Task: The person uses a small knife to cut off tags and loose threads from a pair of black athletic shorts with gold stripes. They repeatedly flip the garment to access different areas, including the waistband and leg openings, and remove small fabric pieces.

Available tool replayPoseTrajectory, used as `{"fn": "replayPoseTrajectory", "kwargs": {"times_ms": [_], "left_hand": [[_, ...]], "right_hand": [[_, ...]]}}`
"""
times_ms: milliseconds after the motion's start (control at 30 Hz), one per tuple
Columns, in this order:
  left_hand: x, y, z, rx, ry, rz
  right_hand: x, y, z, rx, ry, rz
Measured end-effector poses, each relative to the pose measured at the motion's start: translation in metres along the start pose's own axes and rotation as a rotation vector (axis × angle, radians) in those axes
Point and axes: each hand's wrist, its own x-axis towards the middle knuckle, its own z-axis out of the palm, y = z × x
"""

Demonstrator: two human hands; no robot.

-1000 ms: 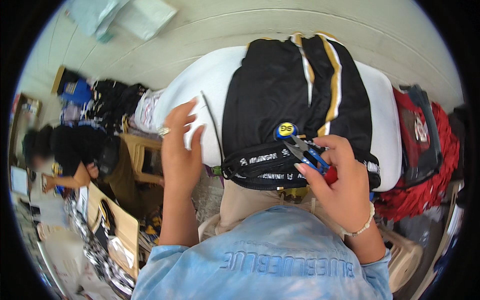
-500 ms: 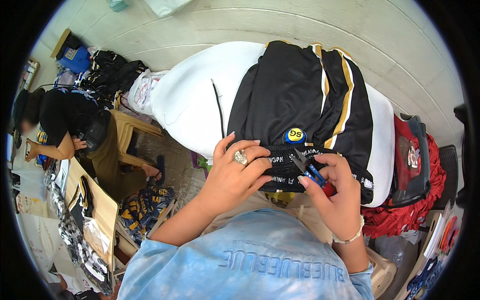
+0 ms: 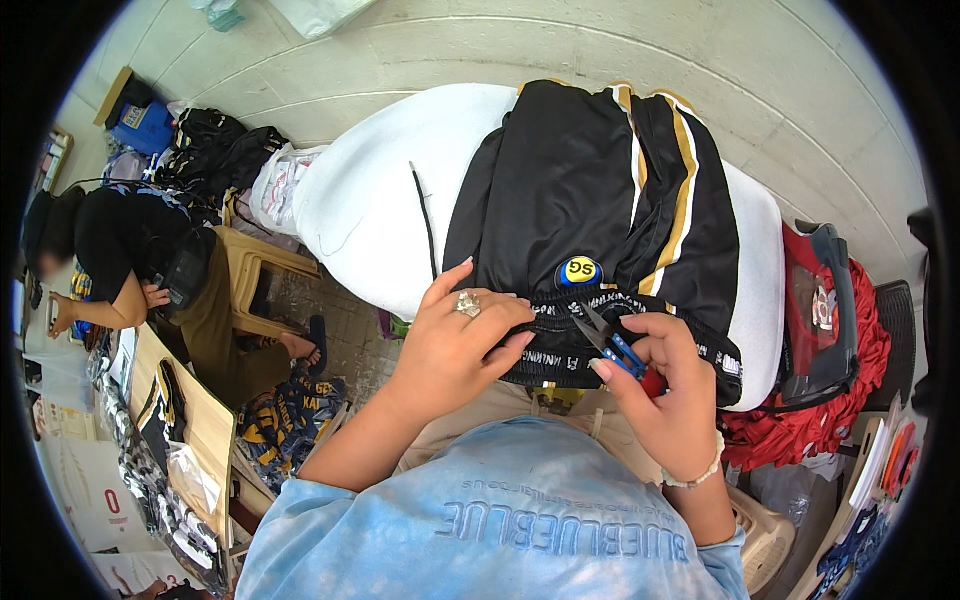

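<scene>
Black shorts (image 3: 560, 180) with gold and white side stripes and a round yellow-and-blue badge lie spread over a white padded board (image 3: 375, 190). My left hand (image 3: 455, 345), wearing a large ring, pinches the lettered elastic waistband (image 3: 565, 370) at its left part. In my right hand (image 3: 670, 385), blue-handled thread snips (image 3: 620, 350) point up and left, with their slightly parted blades over the waistband. Whether the tips touch the fabric or a thread, I cannot tell. A thin black cord (image 3: 424, 215) lies on the board left of the shorts.
Past the board's right end are a red-and-grey item (image 3: 820, 310) and gathered red fabric (image 3: 865, 370). At left, another person (image 3: 130, 240) works by a plastic stool (image 3: 255, 270) and a wooden tabletop (image 3: 190, 430). Behind the board stands a pale wall (image 3: 450, 50).
My left hand has shifted slightly left and down along the waistband. The snips still sit over the waistband in my right hand, and the whole view has moved a little.
</scene>
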Motion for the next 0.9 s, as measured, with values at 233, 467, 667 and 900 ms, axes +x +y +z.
{"fn": "replayPoseTrajectory", "kwargs": {"times_ms": [233, 467, 667, 900], "left_hand": [[0.003, 0.003, -0.005, -0.014, -0.032, -0.001], [0.006, 0.003, -0.009, -0.049, -0.060, -0.022], [0.007, 0.000, -0.014, -0.126, -0.148, -0.160], [0.003, -0.008, -0.022, -0.148, -0.063, -0.147]], "right_hand": [[0.000, -0.001, -0.001, -0.028, -0.015, -0.017], [0.000, 0.002, -0.001, -0.026, -0.016, -0.038], [-0.002, 0.005, -0.001, -0.033, -0.041, -0.026], [-0.003, 0.004, -0.001, -0.047, -0.066, -0.049]]}}
